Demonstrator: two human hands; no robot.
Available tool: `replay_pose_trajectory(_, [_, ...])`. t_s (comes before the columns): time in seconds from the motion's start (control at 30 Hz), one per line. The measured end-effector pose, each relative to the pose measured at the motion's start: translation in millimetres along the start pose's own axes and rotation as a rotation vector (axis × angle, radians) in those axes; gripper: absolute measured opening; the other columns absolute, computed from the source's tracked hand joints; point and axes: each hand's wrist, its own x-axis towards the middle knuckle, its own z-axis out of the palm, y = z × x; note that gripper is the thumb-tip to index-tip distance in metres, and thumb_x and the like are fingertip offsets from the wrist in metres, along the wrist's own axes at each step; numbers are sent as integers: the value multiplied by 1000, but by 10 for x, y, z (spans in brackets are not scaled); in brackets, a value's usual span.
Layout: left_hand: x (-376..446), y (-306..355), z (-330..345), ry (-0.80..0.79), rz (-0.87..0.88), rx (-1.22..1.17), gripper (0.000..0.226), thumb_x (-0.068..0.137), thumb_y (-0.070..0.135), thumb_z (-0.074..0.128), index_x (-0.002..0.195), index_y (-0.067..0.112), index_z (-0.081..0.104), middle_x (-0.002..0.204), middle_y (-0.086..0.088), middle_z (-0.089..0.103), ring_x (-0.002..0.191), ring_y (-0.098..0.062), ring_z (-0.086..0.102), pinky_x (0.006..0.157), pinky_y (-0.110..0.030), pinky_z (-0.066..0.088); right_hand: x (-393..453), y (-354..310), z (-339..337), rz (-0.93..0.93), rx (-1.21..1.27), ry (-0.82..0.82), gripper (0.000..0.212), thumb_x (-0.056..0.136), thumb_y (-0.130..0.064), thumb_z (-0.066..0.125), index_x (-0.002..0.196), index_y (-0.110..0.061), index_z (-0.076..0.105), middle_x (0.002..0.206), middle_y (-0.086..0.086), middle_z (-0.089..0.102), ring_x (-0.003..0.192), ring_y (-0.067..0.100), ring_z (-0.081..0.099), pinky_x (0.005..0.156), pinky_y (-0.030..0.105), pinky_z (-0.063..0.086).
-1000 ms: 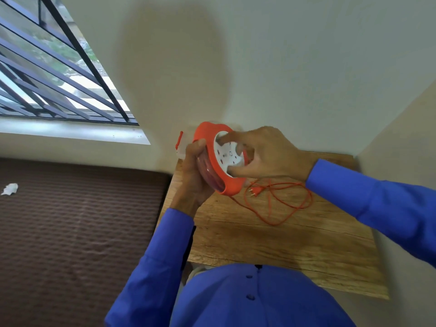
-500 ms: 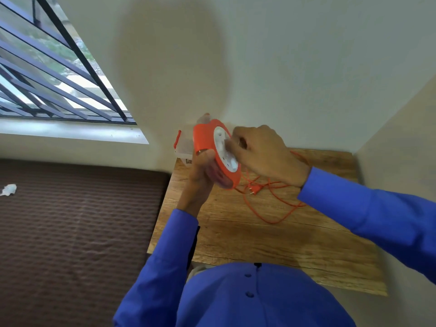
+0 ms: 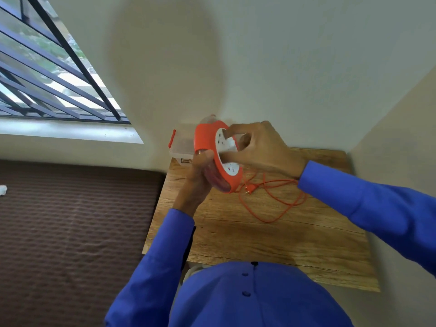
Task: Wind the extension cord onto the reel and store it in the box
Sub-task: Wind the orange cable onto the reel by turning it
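Note:
An orange reel point(image 3: 205, 140) with a white socket face is held upright above the wooden table point(image 3: 259, 237). My left hand point(image 3: 198, 175) grips its rim from below and behind. My right hand point(image 3: 257, 147) holds the white face, fingers curled on it. Loose orange cord point(image 3: 273, 199) lies in loops on the table to the right of the reel, and its plug point(image 3: 249, 188) rests just below the reel. A clear plastic box point(image 3: 180, 148) with an orange latch stands at the table's far left corner, partly hidden behind the reel.
Walls close in the table at the back and on the right. A brown textured mattress point(image 3: 70, 232) lies to the left, below a barred window point(image 3: 47, 79). A small white scrap point(image 3: 2, 190) rests at the mattress's left edge.
The reel has turned in my hands, its white face now angled more to the right. My right hand has shifted its hold on the face. The cord loops on the table have shifted a little.

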Motion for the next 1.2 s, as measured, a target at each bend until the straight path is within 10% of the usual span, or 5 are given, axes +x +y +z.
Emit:
replay_pose_trajectory(0.27, [35,-66,-68,-40,139,307,103,77,66,86,155,20,36,131,-24,59,109,-49,62,98,-61,57,119,2,1,565,437,-281,74,101,-60,51,66,-3,81,53,15,65,35,16,43,39,23,33])
replay_pose_trajectory(0.5, [-18,-110,16,82,107,-68,67,87,68,77,140,27,74,127,-2,79,120,-24,74,101,-45,61,-109,-69,61,-120,-247,47,21,111,-35,51,111,-21,66,91,-2,68,66,19,61,61,33,46])
replay_pose_trajectory(0.77, [-24,-109,-67,-47,41,-249,79,86,68,78,140,12,70,129,-15,73,120,-33,72,97,-49,62,-179,86,31,-442,-498,-172,55,101,-44,59,155,-45,46,148,9,50,70,16,62,55,33,58])
replay_pose_trajectory(1.0, [57,-32,-90,34,28,-157,79,79,71,82,136,16,74,123,-13,76,115,-33,72,100,-51,59,-46,-14,84,-101,-188,-41,57,77,-61,71,134,-51,70,84,-13,80,67,4,66,73,34,59])
replay_pose_trajectory(1.2, [68,-85,-100,91,28,130,115,77,67,86,159,1,41,132,-30,62,120,-52,62,107,-64,53,180,-100,147,371,229,-41,74,85,-82,58,68,-14,83,49,3,69,51,6,68,67,39,51])
